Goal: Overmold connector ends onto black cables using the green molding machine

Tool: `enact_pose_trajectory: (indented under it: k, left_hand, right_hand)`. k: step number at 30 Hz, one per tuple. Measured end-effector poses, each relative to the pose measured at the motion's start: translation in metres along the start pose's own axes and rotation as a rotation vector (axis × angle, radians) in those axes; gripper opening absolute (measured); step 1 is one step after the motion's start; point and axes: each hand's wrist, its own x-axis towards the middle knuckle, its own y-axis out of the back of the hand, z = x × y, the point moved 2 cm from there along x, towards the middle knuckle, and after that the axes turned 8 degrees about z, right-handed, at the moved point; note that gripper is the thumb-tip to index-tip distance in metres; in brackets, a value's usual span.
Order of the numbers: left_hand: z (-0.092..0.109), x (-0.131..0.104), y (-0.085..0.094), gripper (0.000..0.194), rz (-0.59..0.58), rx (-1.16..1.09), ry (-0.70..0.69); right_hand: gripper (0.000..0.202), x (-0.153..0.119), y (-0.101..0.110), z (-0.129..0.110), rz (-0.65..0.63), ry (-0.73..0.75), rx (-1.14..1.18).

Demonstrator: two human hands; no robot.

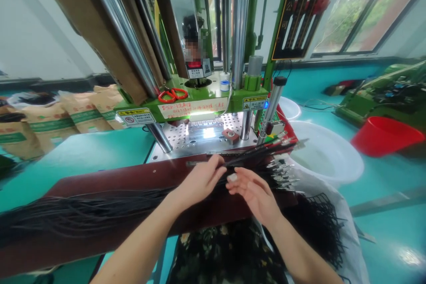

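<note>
My left hand (201, 181) has its fingers closed around a few black cables (249, 156) with metal ends, which point up to the right over the brown bench top (123, 177). Beside it, my right hand (256, 193) has its fingers spread and slightly bent, with a white wrapping on one finger. Below the held strands, a long bundle of black cables (100, 211) runs along the bench to the left. Its silver connector ends (282, 173) lie in a cluster right of my hands.
A green press with steel columns (241, 26) stands ahead, its lit metal mould (206, 129) on a perforated plate. Red-handled scissors (173, 94) rest on the press. At right are a white tub (326, 151), a red bucket (386, 137) and black moulded pieces (316, 226) on white sacking.
</note>
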Motion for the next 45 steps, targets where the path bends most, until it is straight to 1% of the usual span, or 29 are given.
enact_pose_trajectory:
  k: [2,4,6,7,9,10,11,12,13,15,17,18,20,22,23,24,26,28,29,30,31,32,33,35,36,38,39,42,45]
  left_hand:
    - [0.004,-0.007,0.0,0.019,-0.023,-0.068,-0.012]
    - [0.006,-0.013,0.002,0.02,-0.019,-0.134,-0.008]
    - [0.005,-0.021,0.006,0.022,-0.014,-0.21,0.008]
    - [0.004,-0.025,0.009,0.024,-0.006,-0.254,0.017]
    - [0.0,-0.031,0.014,0.026,0.029,-0.326,0.041]
    - [-0.002,-0.034,0.017,0.026,0.054,-0.342,0.054]
    - [-0.003,-0.035,0.019,0.026,0.079,-0.339,0.058]
    - [-0.003,-0.036,0.02,0.026,0.099,-0.318,0.054]
    - [-0.002,-0.036,0.02,0.025,0.115,-0.281,0.041]
    - [0.003,-0.037,0.014,0.024,0.141,-0.182,-0.024]
    - [0.007,-0.04,-0.001,0.024,0.157,-0.065,-0.109]
    - [0.008,-0.043,-0.011,0.024,0.162,-0.008,-0.147]
    - [0.008,-0.055,-0.034,0.026,0.149,0.09,-0.191]
    - [0.006,-0.071,-0.055,0.026,0.076,0.148,-0.169]
    - [0.004,-0.079,-0.062,0.026,0.015,0.156,-0.133]
    - [0.003,-0.087,-0.068,0.025,-0.06,0.152,-0.084]
    - [0.002,-0.1,-0.072,0.02,-0.218,0.081,0.014]
    - [0.006,-0.107,-0.071,0.017,-0.35,-0.13,0.085]
    - [0.01,-0.106,-0.072,0.019,-0.398,-0.299,0.114]
    - [0.014,-0.104,-0.073,0.022,-0.418,-0.498,0.157]
    - [0.018,-0.099,-0.076,0.025,-0.402,-0.707,0.224]
    - [0.022,-0.093,-0.081,0.03,-0.355,-0.904,0.309]
    - [0.025,-0.086,-0.087,0.034,-0.287,-1.073,0.401]
    - [0.029,-0.073,-0.1,0.039,-0.135,-1.284,0.54]
    - [0.031,-0.066,-0.105,0.039,-0.07,-1.325,0.57]
    - [0.034,-0.056,-0.11,0.04,0.021,-1.317,0.569]
    - [0.034,-0.051,-0.111,0.04,0.056,-1.283,0.563]
    - [0.035,-0.039,-0.111,0.042,0.105,-1.167,0.529]
    - [0.037,-0.025,-0.111,0.043,0.072,-1.049,0.439]
  right_hand:
    - [0.032,0.005,-0.01,-0.008,-0.075,0.013,0.119]
    - [0.037,0.011,-0.012,-0.007,-0.114,0.022,0.118]
    - [0.041,0.018,-0.007,0.005,-0.102,-0.085,0.14]
    - [0.038,0.022,-0.002,0.015,-0.062,-0.167,0.176]
    - [0.029,0.027,0.008,0.032,0.084,-0.309,0.275]
    - [0.026,0.028,0.011,0.038,0.17,-0.335,0.315]
    - [0.025,0.027,0.013,0.041,0.235,-0.328,0.334]
    - [0.026,0.026,0.013,0.039,0.258,-0.301,0.329]
    - [0.03,0.024,0.01,0.033,0.237,-0.256,0.303]
    - [0.042,0.019,0.002,0.013,0.115,-0.127,0.22]
    - [0.053,0.015,-0.004,-0.013,0.013,-0.008,0.147]
    - [0.054,0.014,-0.005,-0.025,0.012,0.034,0.131]
    - [0.042,0.014,-0.001,-0.041,0.072,0.051,0.127]
    - [0.03,0.012,0.005,-0.048,0.117,-0.001,0.116]
    - [0.028,0.01,0.007,-0.047,0.102,-0.04,0.101]
    - [0.027,0.006,0.007,-0.045,0.062,-0.084,0.079]
    - [0.028,-0.003,0.003,-0.038,-0.058,-0.161,0.024]
    - [0.029,-0.013,-0.005,-0.029,-0.18,-0.187,-0.034]
    - [0.029,-0.017,-0.009,-0.025,-0.23,-0.18,-0.073]
    - [0.029,-0.021,-0.013,-0.021,-0.269,-0.19,-0.116]
    - [0.029,-0.024,-0.016,-0.017,-0.292,-0.23,-0.154]
    - [0.031,-0.026,-0.019,-0.012,-0.291,-0.298,-0.181]
    - [0.032,-0.027,-0.019,-0.008,-0.26,-0.379,-0.193]
    - [0.033,-0.028,-0.017,-0.002,-0.128,-0.501,-0.167]
    - [0.034,-0.027,-0.014,0.0,-0.041,-0.506,-0.146]
    - [0.034,-0.024,-0.006,-0.001,0.108,-0.421,-0.123]
    - [0.031,-0.022,-0.001,-0.003,0.157,-0.372,-0.121]
    - [0.02,-0.017,0.011,-0.011,0.199,-0.281,-0.133]
    - [0.02,-0.012,0.022,-0.019,0.212,-0.283,-0.15]
